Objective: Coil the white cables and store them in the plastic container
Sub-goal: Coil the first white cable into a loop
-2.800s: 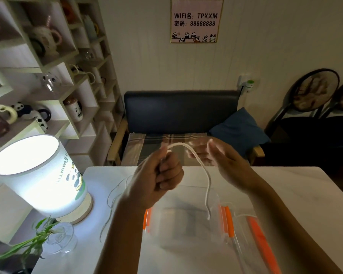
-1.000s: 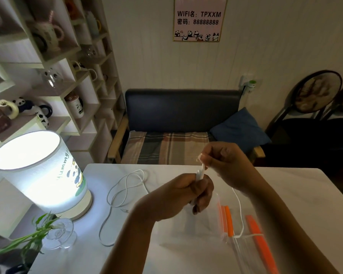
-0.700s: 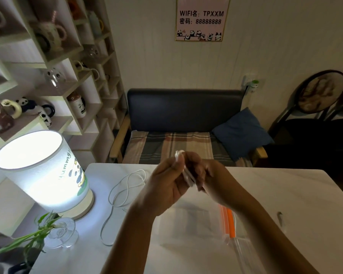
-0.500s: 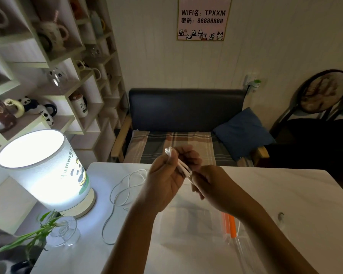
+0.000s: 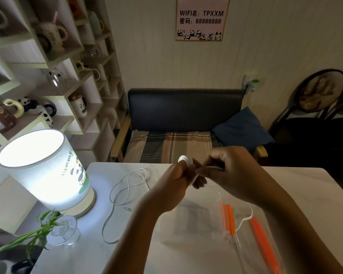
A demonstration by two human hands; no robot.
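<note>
Item 1, white cable (image 5: 188, 165): a small bundle of loops held above the table, gripped in the curled fingers of the left hand (image 5: 178, 178). The right hand (image 5: 226, 169) pinches the free strand just beside the bundle; the tail (image 5: 244, 220) hangs down to the container's edge. Judged light, thin and limp, likely smooth and a little springy, so loops may slip open unless pinched where they cross. Best hold: across the bundle's middle, with the loose end guided between thumb and finger.

Item 2, second white cable (image 5: 127, 186): lying loose in open curves on the table, left of the hands, near the lamp; one plug end (image 5: 127, 209) shows. Untouched. Same handling expected (pick up at one end, not mid-length, to avoid tangles).

Item 3, plastic container (image 5: 196, 220): clear, with orange clips (image 5: 229, 218), on the table below the hands; clear lid (image 5: 261, 246) with an orange strip beside it at right. Contents: none visible.

Surface: pale, smooth table (image 5: 295, 194).

Room: dim; lit lamp (image 5: 44, 171) and a glass vase with green sprig (image 5: 61, 230) at left; shelves of mugs (image 5: 48, 76); dark bench with plaid cushion (image 5: 176, 125); WiFi sign (image 5: 201, 17) on the wall.
</note>
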